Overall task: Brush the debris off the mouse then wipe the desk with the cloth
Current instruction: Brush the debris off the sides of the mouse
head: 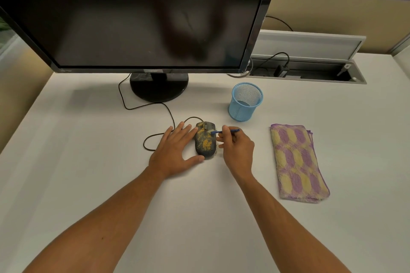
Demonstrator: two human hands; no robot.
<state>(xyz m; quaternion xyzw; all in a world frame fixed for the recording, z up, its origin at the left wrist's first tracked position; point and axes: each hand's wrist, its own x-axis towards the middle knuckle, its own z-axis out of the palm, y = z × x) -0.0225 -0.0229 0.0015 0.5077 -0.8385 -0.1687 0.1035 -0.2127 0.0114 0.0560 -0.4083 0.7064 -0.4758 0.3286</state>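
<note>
A dark wired mouse lies on the white desk, speckled with yellow debris. My left hand rests flat against the mouse's left side, fingers spread, thumb at its near end. My right hand is just right of the mouse and pinches a small blue brush, whose bristle end touches the mouse's upper right part. A few crumbs lie on the desk beside the mouse's right edge. A folded purple-and-yellow cloth lies on the desk to the right, apart from both hands.
A black monitor on a round stand fills the back. A light blue mesh cup stands behind my right hand. The mouse cable loops at the left of my left hand. An open cable tray sits at the back right.
</note>
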